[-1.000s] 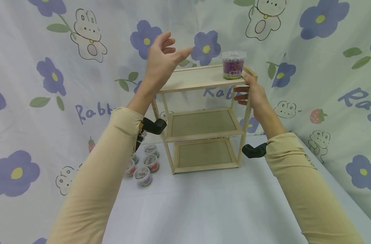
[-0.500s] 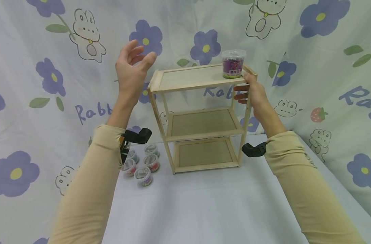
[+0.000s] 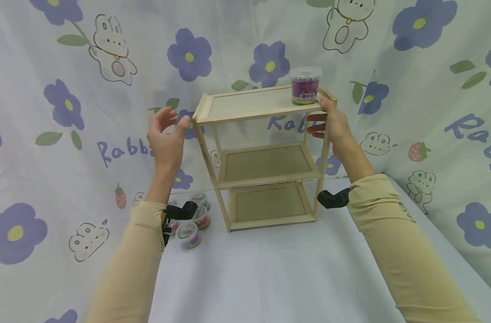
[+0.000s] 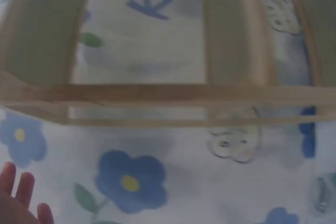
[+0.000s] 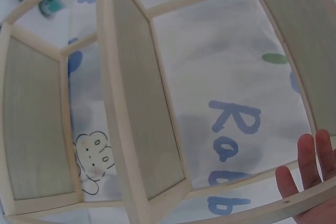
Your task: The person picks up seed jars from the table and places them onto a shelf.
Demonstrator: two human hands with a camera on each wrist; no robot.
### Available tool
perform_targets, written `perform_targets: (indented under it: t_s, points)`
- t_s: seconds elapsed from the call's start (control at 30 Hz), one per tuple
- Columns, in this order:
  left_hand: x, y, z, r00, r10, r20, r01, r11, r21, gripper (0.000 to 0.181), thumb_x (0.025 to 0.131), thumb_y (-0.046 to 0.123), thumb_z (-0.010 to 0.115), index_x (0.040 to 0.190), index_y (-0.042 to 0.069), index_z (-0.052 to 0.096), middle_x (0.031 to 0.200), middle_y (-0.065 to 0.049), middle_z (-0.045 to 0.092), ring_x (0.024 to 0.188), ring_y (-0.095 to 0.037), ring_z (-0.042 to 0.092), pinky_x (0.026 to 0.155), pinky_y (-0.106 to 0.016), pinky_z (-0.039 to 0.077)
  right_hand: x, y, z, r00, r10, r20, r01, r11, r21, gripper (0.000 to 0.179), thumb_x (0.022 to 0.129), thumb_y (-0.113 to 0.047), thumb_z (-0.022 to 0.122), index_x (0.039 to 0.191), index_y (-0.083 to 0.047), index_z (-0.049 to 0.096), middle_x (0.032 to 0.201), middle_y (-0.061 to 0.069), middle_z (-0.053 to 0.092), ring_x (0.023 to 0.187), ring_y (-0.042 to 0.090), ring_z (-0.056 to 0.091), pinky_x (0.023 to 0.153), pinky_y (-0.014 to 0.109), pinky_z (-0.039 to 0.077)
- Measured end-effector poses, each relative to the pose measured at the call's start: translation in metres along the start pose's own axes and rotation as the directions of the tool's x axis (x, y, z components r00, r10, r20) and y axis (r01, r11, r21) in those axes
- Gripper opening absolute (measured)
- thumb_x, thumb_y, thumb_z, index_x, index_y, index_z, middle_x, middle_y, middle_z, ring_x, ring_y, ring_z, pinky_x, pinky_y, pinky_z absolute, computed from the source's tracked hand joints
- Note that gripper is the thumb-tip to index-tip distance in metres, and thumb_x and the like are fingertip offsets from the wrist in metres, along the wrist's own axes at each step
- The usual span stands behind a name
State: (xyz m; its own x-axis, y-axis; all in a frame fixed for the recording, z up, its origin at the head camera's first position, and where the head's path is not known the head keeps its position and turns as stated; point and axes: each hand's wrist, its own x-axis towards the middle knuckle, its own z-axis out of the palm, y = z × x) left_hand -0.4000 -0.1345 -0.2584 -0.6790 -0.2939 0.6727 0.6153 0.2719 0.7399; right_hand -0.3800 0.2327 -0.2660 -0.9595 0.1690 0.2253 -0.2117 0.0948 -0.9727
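Observation:
A three-tier wooden shelf rack (image 3: pixel 269 162) stands on the white-covered table in the head view. On the right end of its top board sits a clear-lidded plastic cup (image 3: pixel 304 87) with a purple label. My right hand (image 3: pixel 335 123) grips the rack's upper right corner, thumb at the top edge and fingers past the post; the right wrist view shows those fingers (image 5: pixel 307 163) beyond the wooden bar. Left of the rack, my left hand (image 3: pixel 166 139) is raised and holds nothing, its fingers relaxed. Its fingertips (image 4: pixel 24 188) appear at the lower left of the left wrist view, apart from the frame.
Several small lidded cups (image 3: pixel 188 235) stand grouped on the table (image 3: pixel 269 273) at the rack's left foot, some partly hidden by my left wrist. Behind the rack hangs a curtain (image 3: pixel 229 49) printed with rabbits and flowers.
My left hand has moved left from over the rack's top board, then dropped lower beside it. The right hand keeps its grip on the corner, and the cup on top stays put.

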Motion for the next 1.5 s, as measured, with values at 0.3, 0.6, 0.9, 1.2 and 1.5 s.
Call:
perform_targets:
  t_s: [0.3, 0.6, 0.9, 1.2, 1.5]
  points:
    - [-0.049, -0.072, -0.026, 0.983, -0.181, 0.033, 0.174, 0.974, 0.148, 0.057, 0.086, 0.025, 0.077, 0.135, 0.006, 0.054, 0.129, -0.008, 0.057, 0.120, -0.021, 0.051, 0.100, -0.036, 0.040, -0.001, 0.000, 0.002, 1.000, -0.006, 0.014, 0.006, 1.000, -0.028, 0.069, 0.100, -0.059, 0.029, 0.140, -0.008, 0.050, 0.106, 0.000, 0.064, 0.089, 0.019, 0.065, 0.092, 0.038, 0.049]
    - [-0.109, -0.136, -0.056, 0.921, -0.385, -0.059, 0.386, 0.885, 0.261, 0.059, 0.087, 0.033, 0.075, 0.134, 0.006, 0.053, 0.131, -0.010, 0.056, 0.122, -0.025, 0.049, 0.099, -0.038, 0.036, -0.002, -0.001, 0.002, 1.000, -0.010, 0.002, 0.010, 1.000, -0.026, 0.068, 0.100, -0.059, 0.029, 0.139, -0.009, 0.051, 0.105, -0.001, 0.064, 0.089, 0.019, 0.065, 0.093, 0.039, 0.048]
    - [-0.160, -0.174, -0.077, 0.882, -0.454, -0.122, 0.467, 0.817, 0.338, 0.062, 0.087, 0.036, 0.076, 0.134, 0.003, 0.053, 0.133, -0.018, 0.053, 0.123, -0.034, 0.045, 0.108, -0.051, 0.022, -0.003, 0.000, 0.002, 1.000, -0.017, -0.009, 0.017, 0.999, -0.032, 0.067, 0.100, -0.059, 0.028, 0.137, -0.008, 0.052, 0.112, 0.005, 0.064, 0.087, 0.016, 0.065, 0.092, 0.038, 0.048]
    - [-0.201, -0.195, -0.077, 0.858, -0.481, -0.181, 0.513, 0.777, 0.365, 0.063, 0.084, 0.031, 0.078, 0.133, 0.001, 0.053, 0.133, -0.019, 0.050, 0.129, -0.038, 0.041, 0.108, -0.056, 0.020, -0.004, 0.001, 0.002, 1.000, -0.011, -0.005, 0.011, 1.000, -0.025, 0.068, 0.100, -0.060, 0.028, 0.137, -0.008, 0.052, 0.107, 0.000, 0.063, 0.087, 0.017, 0.064, 0.093, 0.039, 0.048]
    - [-0.215, -0.202, -0.073, 0.844, -0.514, -0.155, 0.532, 0.761, 0.372, 0.077, 0.081, 0.033, 0.081, 0.141, 0.004, 0.043, 0.145, -0.018, 0.042, 0.135, -0.043, 0.036, 0.110, -0.058, 0.024, 0.000, 0.000, 0.003, 1.000, 0.017, -0.021, -0.017, 1.000, 0.006, 0.065, 0.099, -0.060, 0.031, 0.135, -0.011, 0.054, 0.104, -0.003, 0.063, 0.087, 0.018, 0.064, 0.091, 0.037, 0.047]
